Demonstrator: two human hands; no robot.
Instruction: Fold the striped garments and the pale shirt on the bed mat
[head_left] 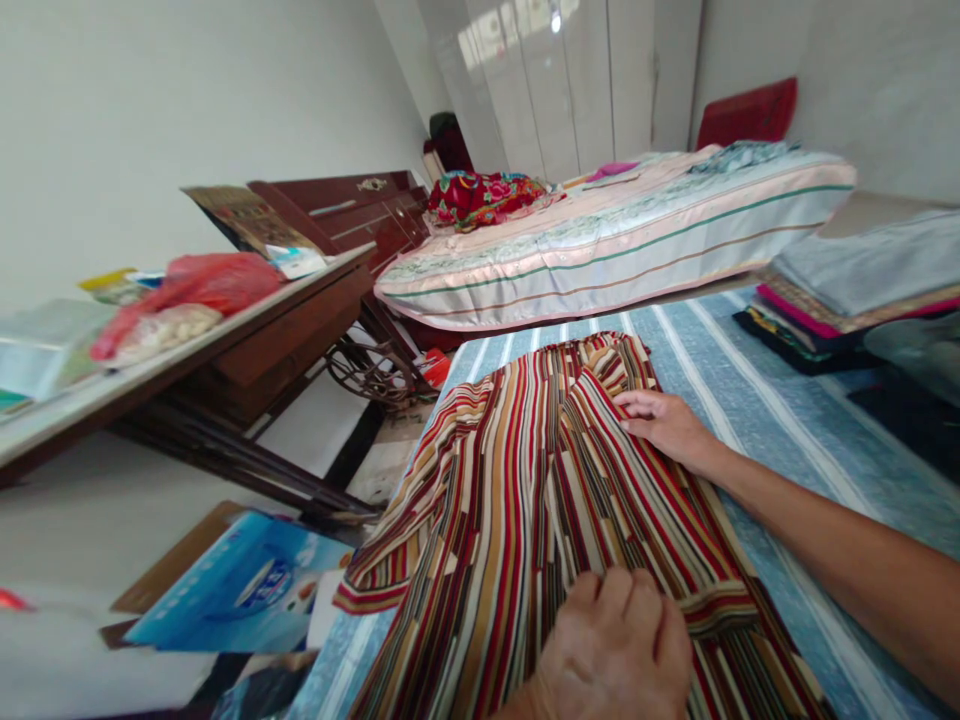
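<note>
A striped cloth (pixel 510 500) in red, tan and cream lies partly folded on a blue-and-white striped bed cover (pixel 757 400). My right hand (pixel 664 425) rests flat on the upper right part of the cloth, fingers stretched out and pointing left. My left hand (pixel 615 640) is at the bottom of the view, fingers curled down onto a fold of the same cloth; whether it grips the fabric is unclear.
A stack of folded fabrics (pixel 847 290) sits at the right. A rolled quilt (pixel 615 240) lies beyond the cloth. To the left stands a treadle sewing table (pixel 247 340) with bags (pixel 187 295) on top, and a blue box (pixel 240 585) lies on the floor.
</note>
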